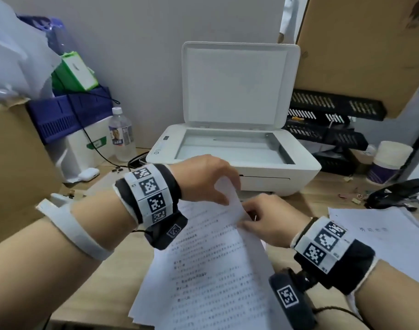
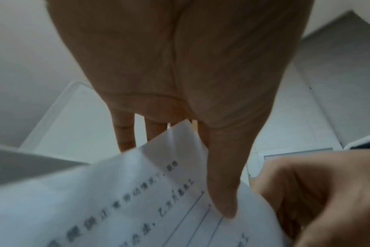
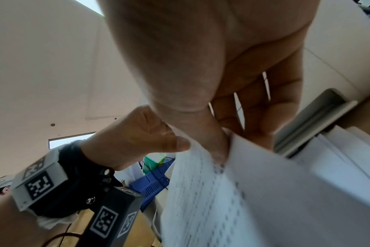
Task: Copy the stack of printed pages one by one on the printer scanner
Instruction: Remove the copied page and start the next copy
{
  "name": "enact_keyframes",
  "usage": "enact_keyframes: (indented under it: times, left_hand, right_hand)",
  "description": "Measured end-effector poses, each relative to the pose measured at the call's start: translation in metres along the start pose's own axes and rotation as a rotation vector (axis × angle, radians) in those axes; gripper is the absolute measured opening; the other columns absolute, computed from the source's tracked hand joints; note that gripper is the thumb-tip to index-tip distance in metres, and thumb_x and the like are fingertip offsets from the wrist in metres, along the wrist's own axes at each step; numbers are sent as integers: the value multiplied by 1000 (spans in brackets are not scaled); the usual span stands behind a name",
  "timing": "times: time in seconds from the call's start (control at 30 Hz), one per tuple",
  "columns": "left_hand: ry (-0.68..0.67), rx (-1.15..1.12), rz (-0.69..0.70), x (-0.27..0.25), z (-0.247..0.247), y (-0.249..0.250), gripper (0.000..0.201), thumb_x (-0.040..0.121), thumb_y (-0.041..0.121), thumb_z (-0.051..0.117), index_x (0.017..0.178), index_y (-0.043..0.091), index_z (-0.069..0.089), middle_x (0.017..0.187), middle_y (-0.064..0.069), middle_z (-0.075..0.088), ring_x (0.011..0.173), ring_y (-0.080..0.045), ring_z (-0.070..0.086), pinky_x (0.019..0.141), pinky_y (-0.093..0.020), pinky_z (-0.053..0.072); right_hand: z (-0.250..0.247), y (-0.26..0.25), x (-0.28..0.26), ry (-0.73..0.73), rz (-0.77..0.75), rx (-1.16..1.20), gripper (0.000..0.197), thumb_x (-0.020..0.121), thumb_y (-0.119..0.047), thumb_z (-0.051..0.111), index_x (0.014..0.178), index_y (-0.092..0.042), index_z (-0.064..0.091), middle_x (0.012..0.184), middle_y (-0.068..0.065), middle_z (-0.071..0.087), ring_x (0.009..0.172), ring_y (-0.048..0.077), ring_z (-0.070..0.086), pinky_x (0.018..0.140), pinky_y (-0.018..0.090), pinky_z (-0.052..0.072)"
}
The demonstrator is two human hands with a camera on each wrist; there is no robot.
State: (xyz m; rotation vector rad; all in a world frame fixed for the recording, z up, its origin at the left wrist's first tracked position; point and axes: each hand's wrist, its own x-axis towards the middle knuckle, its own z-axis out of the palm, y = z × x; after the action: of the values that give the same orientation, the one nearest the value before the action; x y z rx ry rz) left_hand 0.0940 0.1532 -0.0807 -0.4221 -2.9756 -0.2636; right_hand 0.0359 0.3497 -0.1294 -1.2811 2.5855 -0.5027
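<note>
A stack of printed pages (image 1: 210, 277) lies on the wooden desk in front of a white printer (image 1: 234, 160), whose scanner lid (image 1: 237, 84) stands up and whose glass (image 1: 229, 145) is bare. My left hand (image 1: 203, 179) pinches the top sheet's far corner (image 1: 229, 194) and curls it upward; in the left wrist view its thumb (image 2: 224, 197) presses on the printed sheet (image 2: 120, 200). My right hand (image 1: 265, 220) pinches the pages at the same corner, its thumb (image 3: 217, 147) pressed into the sheets (image 3: 254, 192).
More white sheets (image 1: 382, 232) lie on the desk at the right. A black stapler (image 1: 394, 194) and a jar (image 1: 387, 163) stand right of the printer, black trays (image 1: 327, 129) behind. A water bottle (image 1: 121, 134), blue crate (image 1: 67, 113) and cardboard box (image 1: 15, 158) crowd the left.
</note>
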Motion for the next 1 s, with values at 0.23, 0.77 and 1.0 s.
enact_keyframes:
  times: [0.23,0.77,1.0]
  left_hand:
    - [185,62,-220,7,-54,-39,13,84,42,71,94,34,72,82,17,61,85,-14,58,79,-25,43]
    - [1049,-590,-60,32,-131,-76,14,85,12,75,99,13,78,94,2,76,87,-3,70,85,-15,50]
    - [739,-586,-344,18,-41,-104,13,85,20,75,92,29,80,92,9,77,70,-4,68,81,-35,54]
  right_hand:
    - [-43,17,14,38,2,100,14,89,-32,65,100,-30,72,93,-13,73,85,3,68,75,25,55]
    - [-183,11,64,1050,-146,-2,21,92,-26,60,107,-30,75,104,-3,69,99,22,57,88,42,49]
    - [-99,64,80,776,84,-47,30,92,-16,57,113,-28,74,101,5,46,104,25,40,95,39,39]
